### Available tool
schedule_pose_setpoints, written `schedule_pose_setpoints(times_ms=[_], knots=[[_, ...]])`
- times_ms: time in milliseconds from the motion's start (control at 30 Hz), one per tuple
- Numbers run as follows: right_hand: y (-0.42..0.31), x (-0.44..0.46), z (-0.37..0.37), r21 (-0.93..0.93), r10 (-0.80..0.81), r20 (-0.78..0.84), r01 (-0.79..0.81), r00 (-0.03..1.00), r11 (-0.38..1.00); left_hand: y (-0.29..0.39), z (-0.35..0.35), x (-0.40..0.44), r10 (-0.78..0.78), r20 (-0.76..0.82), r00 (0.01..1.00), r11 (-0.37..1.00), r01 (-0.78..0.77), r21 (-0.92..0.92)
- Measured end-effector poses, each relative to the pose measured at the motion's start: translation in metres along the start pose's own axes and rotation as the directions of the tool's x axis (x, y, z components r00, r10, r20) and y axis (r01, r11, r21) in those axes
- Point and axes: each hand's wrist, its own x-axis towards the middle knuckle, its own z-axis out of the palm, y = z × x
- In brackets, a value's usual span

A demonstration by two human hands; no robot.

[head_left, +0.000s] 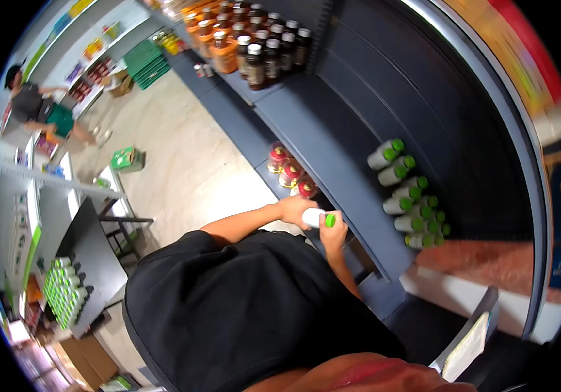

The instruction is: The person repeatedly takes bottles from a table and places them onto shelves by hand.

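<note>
In front of my chest I hold a white bottle with a green cap [313,217]. My left hand [291,212] is closed around the bottle's body. My right hand [335,231] is closed at the capped end, its fingers by the green cap. On the dark shelf to the right stand several similar green-capped bottles [417,208], grouped in rows. Just beyond my left hand, on a lower level, are several red-topped containers [291,173].
Dark and orange bottles [254,65] crowd the far part of the shelf [333,137]. Behind on the left, a table [101,274] bears many green-capped bottles [65,292]. A green box [128,159] lies on the floor. Another person [39,108] stands by the far-left shelves.
</note>
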Motion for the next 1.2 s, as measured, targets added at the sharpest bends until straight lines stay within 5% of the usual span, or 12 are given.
schedule_pose_setpoints(times_ms=[67, 100, 167, 300, 333, 367, 433, 567, 700, 900, 1033, 1200], knots=[[-0.016, 0.001, 0.049, 0.036, 0.049, 0.121, -0.053, 0.991, 0.998, -0.017, -0.041, -0.052, -0.137, 0.042, 0.99, 0.99, 0.136, 0.021], [-0.025, 0.002, 0.069, 0.194, 0.18, 0.332, -0.254, 0.926, 0.948, -0.031, -0.053, -0.08, -0.176, 0.034, 0.984, 0.984, 0.177, -0.016], [-0.036, 0.013, 0.116, 0.409, 0.121, 0.633, -0.462, 0.765, 0.787, -0.07, -0.069, -0.13, -0.19, -0.02, 0.982, 0.953, 0.179, -0.244], [-0.063, 0.029, 0.204, 0.197, 0.136, 0.912, -0.705, 0.387, 0.682, -0.085, -0.119, -0.214, -0.396, -0.021, 0.918, 0.744, 0.307, -0.594], [-0.078, 0.029, 0.226, 0.173, 0.216, 0.895, -0.751, 0.39, 0.637, -0.094, -0.123, -0.231, -0.383, -0.083, 0.92, 0.726, 0.244, -0.642], [-0.095, 0.04, 0.243, 0.092, 0.176, 0.96, -0.842, 0.216, 0.532, -0.101, -0.127, -0.247, -0.37, -0.149, 0.917, 0.71, 0.176, -0.682], [-0.148, 0.055, 0.271, 0.089, 0.13, 0.976, -0.866, 0.174, 0.492, -0.115, -0.133, -0.276, -0.4, -0.296, 0.867, 0.688, 0.071, -0.722], [-0.202, 0.077, 0.364, 0.087, 0.089, 0.984, -0.848, 0.156, 0.523, -0.145, -0.14, -0.327, -0.538, -0.544, 0.644, 0.647, -0.099, -0.756], [-0.276, 0.08, 0.426, -0.015, 0.187, 0.973, -0.766, 0.138, 0.643, -0.178, -0.153, -0.377, -0.753, -0.549, 0.362, 0.494, -0.24, -0.836], [-0.312, 0.087, 0.497, -0.304, 0.139, 0.927, -0.478, -0.349, 0.824, -0.214, -0.176, -0.435, -0.829, -0.557, 0.056, 0.533, -0.227, -0.815], [-0.335, 0.102, 0.551, -0.327, 0.059, 0.837, -0.41, -0.545, 0.852, -0.229, -0.2, -0.451, -0.871, -0.485, -0.073, 0.488, -0.233, -0.841], [-0.396, 0.138, 0.632, -0.244, 0.05, 0.8, -0.248, -0.598, 0.938, -0.237, -0.249, -0.467, -0.831, -0.478, -0.284, 0.494, 0.018, -0.869]])
